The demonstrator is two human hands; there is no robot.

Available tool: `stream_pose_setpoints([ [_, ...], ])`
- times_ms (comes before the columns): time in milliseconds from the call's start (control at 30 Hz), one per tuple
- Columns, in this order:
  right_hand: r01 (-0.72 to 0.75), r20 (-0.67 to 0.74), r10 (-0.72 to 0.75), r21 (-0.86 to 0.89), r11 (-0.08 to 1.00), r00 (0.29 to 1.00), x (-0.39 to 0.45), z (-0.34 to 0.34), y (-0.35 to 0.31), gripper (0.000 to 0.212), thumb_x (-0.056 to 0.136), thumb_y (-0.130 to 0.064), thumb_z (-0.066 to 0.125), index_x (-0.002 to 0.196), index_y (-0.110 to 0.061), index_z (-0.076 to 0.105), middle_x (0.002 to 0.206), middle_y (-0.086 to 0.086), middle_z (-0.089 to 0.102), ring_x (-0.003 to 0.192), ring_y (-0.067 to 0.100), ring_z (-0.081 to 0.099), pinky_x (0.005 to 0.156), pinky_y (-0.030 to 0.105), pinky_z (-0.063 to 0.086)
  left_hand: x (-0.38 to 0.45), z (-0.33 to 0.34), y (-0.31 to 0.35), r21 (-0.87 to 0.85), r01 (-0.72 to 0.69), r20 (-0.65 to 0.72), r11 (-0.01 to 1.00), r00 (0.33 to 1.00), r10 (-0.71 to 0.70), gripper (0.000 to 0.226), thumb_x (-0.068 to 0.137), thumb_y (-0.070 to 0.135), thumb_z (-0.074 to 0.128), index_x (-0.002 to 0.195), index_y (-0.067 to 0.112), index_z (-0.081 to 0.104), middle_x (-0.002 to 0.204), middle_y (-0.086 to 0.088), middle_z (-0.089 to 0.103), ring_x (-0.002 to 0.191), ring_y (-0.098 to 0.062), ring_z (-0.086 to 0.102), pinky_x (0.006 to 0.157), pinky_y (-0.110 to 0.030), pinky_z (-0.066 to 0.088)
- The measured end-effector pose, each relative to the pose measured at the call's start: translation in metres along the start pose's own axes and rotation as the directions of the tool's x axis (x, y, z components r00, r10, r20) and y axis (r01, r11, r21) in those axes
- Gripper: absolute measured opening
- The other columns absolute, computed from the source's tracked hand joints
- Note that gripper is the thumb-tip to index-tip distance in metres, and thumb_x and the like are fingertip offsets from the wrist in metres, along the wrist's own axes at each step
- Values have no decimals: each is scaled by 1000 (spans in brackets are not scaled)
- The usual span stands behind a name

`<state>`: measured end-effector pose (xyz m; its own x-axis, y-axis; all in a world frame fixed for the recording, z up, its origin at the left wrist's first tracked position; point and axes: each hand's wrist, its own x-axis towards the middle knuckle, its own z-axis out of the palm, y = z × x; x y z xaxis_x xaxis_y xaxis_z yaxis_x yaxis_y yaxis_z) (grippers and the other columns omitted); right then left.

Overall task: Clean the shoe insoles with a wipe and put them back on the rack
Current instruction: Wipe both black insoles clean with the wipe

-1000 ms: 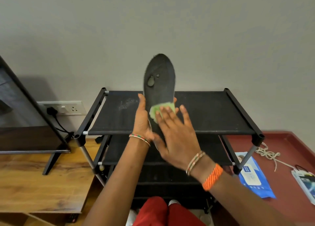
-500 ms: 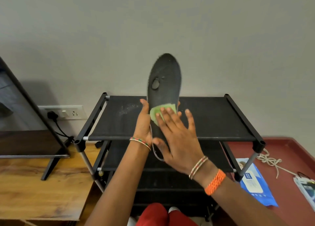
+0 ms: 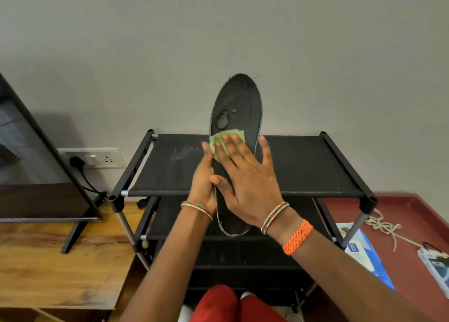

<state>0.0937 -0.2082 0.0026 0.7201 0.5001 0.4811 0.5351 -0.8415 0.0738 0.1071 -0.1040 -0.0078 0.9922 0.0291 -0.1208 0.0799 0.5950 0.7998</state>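
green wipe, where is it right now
In the head view the green wipe lies mid-frame under the right hand's flat fingers, pressed on the black insole that the left hand holds above the rack.

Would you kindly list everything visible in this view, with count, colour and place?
insole: one, black, held upright above the rack
wipe: one, green, pressed flat on the insole
rack: one, black, against the wall
wipes pack: one, blue, floor right of the rack
cord: one, white, red floor at right
wall socket: one, white, left wall, black plug in it
left hand: one, grips the insole's edge
right hand: one, flat fingers press the wipe
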Motion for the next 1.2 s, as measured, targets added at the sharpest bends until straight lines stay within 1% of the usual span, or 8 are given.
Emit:
stream_pose_setpoints([
  [100, 41, 18, -42, 69, 997, 999, -18, 2, -13, 65, 96, -54, 17, 146, -14, 29, 153, 5, 26, 144, 19, 15, 114, 53, -2, -3, -4, 1, -89, 23, -1, 996, 1000, -23, 62, 93, 59, 35, 110, 8, 64, 110, -19, 67, 90, -28, 70, 79, -38, 56],
  [233, 105, 45, -108, 73, 992, 993, -43, 7, -20, 66, 95, -57, 19, 145, -15, 33, 150, 5, 34, 142, 18, 23, 114, 53, 0, -4, -10, 11, -164, 78, 49, 983, 996, -70, 72, 90, 65, 32, 108, 2, 62, 96, -20, 70, 77, -30, 70, 73, -38, 57],
  [500, -128, -54, 126, -41, 991, 991, -3, -13, 8, 67, 95, -55, 4, 147, -19, 25, 153, 3, 28, 142, 20, 22, 113, 56, -3, -15, 1, -3, -94, -10, 110, 996, 994, 21, 59, 98, 51, 21, 109, 11, 62, 104, -8, 72, 96, -18, 69, 80, -29, 57],
  [733, 58, 89, -65, 76, 995, 994, -71, 12, -17, 62, 97, -51, 20, 145, -14, 33, 150, 5, 34, 141, 19, 26, 116, 50, 4, 4, -12, 19, -228, 40, 109, 973, 994, -16, 71, 92, 63, 27, 122, 6, 56, 101, -18, 69, 79, -30, 69, 73, -40, 58],
  [800, 71, 48, -75, 94, 993, 996, -65, 12, -9, 57, 97, -45, 21, 144, -16, 36, 149, 3, 35, 141, 17, 26, 116, 49, 4, 6, -13, 16, -294, 72, 168, 953, 986, -23, 75, 92, 65, 24, 131, 7, 52, 111, -18, 66, 88, -31, 67, 77, -43, 57],
  [900, 35, 3, -35, 102, 994, 999, -42, 6, -1, 57, 97, -43, 17, 143, -16, 36, 150, 2, 34, 142, 17, 22, 116, 49, 2, 3, -11, 1, -354, 163, 390, 921, 921, -14, 89, 85, 72, 25, 144, 7, 35, 145, -17, 41, 124, -37, 49, 102, -53, 41],
  [1000, -40, 12, 39, 116, 992, 999, -22, 5, 2, 61, 97, -47, 11, 144, -16, 35, 150, 2, 33, 143, 18, 19, 115, 50, -1, 1, -10, -19, -330, 222, 517, 918, 856, -21, 92, 84, 75, 21, 145, 7, 34, 148, -16, 38, 136, -35, 35, 114, -53, 21],
  [1200, -6, -4, 8, 244, 970, 1000, -37, 6, -15, 57, 97, -45, 19, 141, -14, 40, 145, 3, 43, 139, 17, 30, 117, 43, 8, 18, -1, -3, -520, 180, 350, 835, 936, 16, 85, 86, 74, 23, 137, 9, 44, 135, -7, 51, 120, -27, 54, 99, -60, 38],
])
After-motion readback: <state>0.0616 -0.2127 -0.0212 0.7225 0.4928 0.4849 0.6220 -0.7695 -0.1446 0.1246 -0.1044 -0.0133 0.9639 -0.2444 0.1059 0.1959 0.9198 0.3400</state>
